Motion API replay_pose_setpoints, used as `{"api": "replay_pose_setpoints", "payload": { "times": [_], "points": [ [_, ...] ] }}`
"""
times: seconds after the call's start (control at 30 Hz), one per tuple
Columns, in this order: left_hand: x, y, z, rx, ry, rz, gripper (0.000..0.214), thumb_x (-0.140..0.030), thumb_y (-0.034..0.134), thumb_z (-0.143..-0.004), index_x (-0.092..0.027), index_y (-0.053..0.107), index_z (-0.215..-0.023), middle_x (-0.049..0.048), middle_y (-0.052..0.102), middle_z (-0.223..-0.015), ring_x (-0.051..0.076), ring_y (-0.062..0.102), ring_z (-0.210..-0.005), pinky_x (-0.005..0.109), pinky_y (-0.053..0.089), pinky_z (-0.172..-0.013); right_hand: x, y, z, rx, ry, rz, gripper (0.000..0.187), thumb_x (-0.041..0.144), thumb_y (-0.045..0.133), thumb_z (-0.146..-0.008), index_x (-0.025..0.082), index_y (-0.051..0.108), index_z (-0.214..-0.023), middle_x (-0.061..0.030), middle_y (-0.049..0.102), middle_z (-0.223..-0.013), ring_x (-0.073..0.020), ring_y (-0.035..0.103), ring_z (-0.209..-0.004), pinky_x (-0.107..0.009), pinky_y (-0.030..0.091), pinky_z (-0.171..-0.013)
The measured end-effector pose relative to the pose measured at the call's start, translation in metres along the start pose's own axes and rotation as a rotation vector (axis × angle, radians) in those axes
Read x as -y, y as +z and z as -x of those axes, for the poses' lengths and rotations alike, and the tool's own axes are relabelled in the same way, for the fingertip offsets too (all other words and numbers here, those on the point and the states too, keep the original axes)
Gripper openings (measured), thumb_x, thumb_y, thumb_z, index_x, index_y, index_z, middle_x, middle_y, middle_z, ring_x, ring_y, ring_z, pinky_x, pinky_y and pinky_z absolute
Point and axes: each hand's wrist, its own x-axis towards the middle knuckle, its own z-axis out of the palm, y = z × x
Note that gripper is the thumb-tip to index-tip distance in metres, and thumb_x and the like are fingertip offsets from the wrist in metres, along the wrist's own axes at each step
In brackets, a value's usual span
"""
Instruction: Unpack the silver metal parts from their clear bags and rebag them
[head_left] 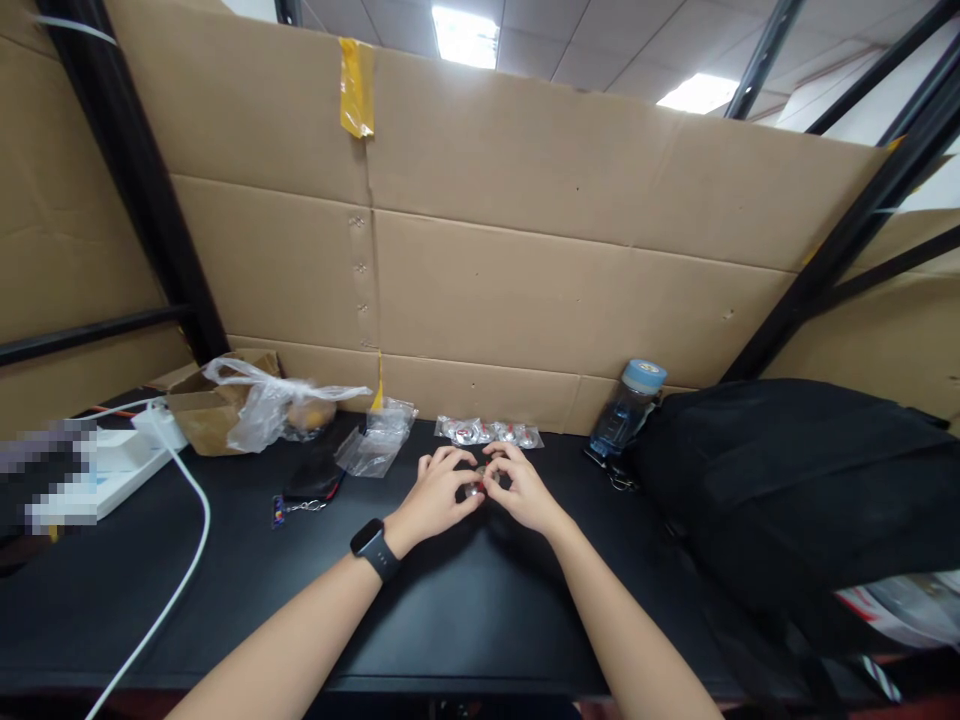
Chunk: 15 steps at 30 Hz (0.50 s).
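Note:
Over the middle of the black tabletop, my left hand (444, 490) and my right hand (521, 488) meet with their fingers curled. Between the fingertips is a small, shiny round object (474, 489) with a bit of red on it. The fingers cover much of it, so its exact kind does not show. Both hands pinch at it from opposite sides. Just behind them lies a row of small round metallic pieces in clear packets (489, 432). Flat clear plastic bags (380, 440) lie to the left of that row.
A black pouch (311, 475) with a keychain lies left. Behind it are a tied plastic bag (259, 400) and a cardboard box (202, 415). A power strip (127, 480) trails a white cable. On the right stand a blue-capped bottle (628, 405) and a black backpack (795, 480).

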Motion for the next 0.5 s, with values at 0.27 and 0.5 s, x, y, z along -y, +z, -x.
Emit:
{"api": "replay_pose_setpoints", "payload": {
  "times": [0.27, 0.5],
  "points": [
    [0.008, -0.002, -0.003, -0.032, -0.076, -0.058, 0.013, -0.034, 0.064, -0.09, -0.031, 0.076, -0.093, 0.0039, 0.064, -0.101, 0.024, 0.048, -0.107, 0.04, 0.03, -0.087, -0.016, -0.003, -0.001, 0.052, 0.052, 0.336, 0.032, 0.019, 0.058, -0.09, 0.028, 0.062, -0.121, -0.0078, 0.065, -0.119, -0.0251, 0.057, -0.109, -0.041, 0.039, -0.095],
    [0.004, -0.012, -0.004, -0.049, -0.124, -0.052, 0.019, -0.03, 0.05, -0.097, -0.027, 0.069, -0.098, 0.0044, 0.071, -0.102, 0.025, 0.051, -0.107, 0.041, 0.028, -0.089, -0.038, -0.001, -0.011, 0.171, 0.06, 0.466, 0.025, 0.019, 0.06, -0.091, 0.027, 0.07, -0.113, -0.0081, 0.069, -0.111, -0.0255, 0.058, -0.107, -0.042, 0.034, -0.095]
  ]
}}
